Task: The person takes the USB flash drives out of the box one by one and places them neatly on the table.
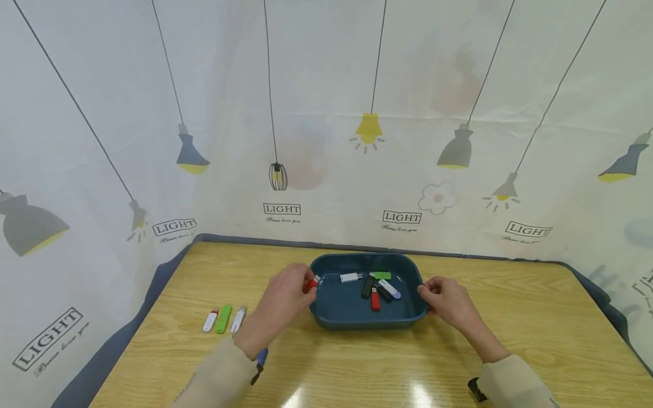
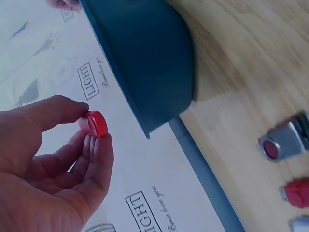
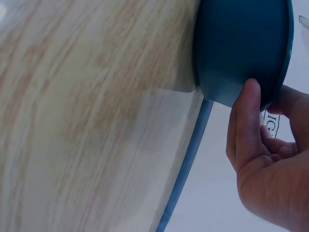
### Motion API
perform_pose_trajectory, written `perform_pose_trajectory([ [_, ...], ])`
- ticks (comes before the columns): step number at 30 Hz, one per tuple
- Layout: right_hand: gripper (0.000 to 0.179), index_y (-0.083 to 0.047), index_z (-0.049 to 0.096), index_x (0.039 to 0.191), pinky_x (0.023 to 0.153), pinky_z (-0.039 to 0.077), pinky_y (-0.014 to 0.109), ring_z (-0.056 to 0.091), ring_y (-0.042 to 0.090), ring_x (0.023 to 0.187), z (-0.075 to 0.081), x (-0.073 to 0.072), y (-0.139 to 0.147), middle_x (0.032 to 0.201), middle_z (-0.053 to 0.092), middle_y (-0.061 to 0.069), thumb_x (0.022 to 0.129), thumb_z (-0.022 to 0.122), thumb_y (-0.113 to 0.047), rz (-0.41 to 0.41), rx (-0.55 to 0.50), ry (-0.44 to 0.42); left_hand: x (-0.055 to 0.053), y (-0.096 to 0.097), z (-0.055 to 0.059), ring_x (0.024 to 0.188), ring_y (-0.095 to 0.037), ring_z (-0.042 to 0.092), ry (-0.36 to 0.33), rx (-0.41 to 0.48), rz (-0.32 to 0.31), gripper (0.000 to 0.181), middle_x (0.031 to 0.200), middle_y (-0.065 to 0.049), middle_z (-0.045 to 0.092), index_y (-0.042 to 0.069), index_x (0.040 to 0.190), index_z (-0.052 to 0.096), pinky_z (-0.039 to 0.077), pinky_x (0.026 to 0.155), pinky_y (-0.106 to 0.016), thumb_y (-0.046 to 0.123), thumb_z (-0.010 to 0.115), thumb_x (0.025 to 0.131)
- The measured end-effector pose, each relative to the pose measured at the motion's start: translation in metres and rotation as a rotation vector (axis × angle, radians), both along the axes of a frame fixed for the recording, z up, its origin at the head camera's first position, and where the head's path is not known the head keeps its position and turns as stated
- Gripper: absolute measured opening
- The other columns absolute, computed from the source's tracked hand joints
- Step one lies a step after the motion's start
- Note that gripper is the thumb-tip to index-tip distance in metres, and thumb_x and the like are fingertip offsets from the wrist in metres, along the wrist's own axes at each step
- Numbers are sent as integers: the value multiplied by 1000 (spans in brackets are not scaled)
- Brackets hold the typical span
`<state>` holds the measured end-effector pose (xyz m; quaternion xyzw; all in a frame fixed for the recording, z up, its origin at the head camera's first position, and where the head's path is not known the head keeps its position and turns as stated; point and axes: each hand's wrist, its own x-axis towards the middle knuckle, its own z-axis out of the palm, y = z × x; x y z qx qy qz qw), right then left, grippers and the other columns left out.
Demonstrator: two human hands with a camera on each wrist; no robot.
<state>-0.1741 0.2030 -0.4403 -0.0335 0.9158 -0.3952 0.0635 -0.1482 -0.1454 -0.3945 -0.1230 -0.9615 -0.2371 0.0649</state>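
My left hand pinches a red USB stick at the left rim of a dark teal tray. In the left wrist view the red USB stick sits between thumb and fingertips, above the tray's edge. The right hand grips the tray's right rim, thumb on one side and fingers on the outer wall, as the right wrist view shows. Inside the tray lie a white USB stick, a green one, a red one, a white-and-purple one and black ones.
On the wooden table, left of the tray, lie a white-and-red USB stick, a green one, a white one and a blue one, partly hidden by the left arm. A lamp-printed curtain hangs behind the table.
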Motion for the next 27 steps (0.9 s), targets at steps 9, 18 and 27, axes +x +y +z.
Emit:
perform_pose_trajectory([
  [9, 27, 4, 65, 104, 60, 56, 31, 71, 23, 68, -2, -1, 1, 82, 69, 7, 102, 63, -22, -4, -4, -3, 17, -32, -3, 74, -13, 58, 51, 22, 51, 14, 85, -2, 65, 5, 94, 70, 52, 64, -31, 8, 82, 87],
  [18, 26, 4, 66, 103, 60, 56, 32, 71, 23, 67, -3, -1, 1, 81, 68, 6, 102, 62, -22, 0, -4, 3, 31, -53, -6, 75, -13, 62, -9, 40, 138, 15, 86, -3, 68, 4, 96, 73, 55, 66, -32, 8, 83, 86],
  [27, 27, 4, 65, 104, 60, 55, 32, 71, 23, 67, -2, 0, 0, 81, 69, 6, 102, 63, -23, 0, 5, 4, 42, -76, -9, 73, -11, 62, -77, 90, 187, 13, 84, -1, 69, 5, 98, 74, 53, 63, -32, 10, 81, 89],
])
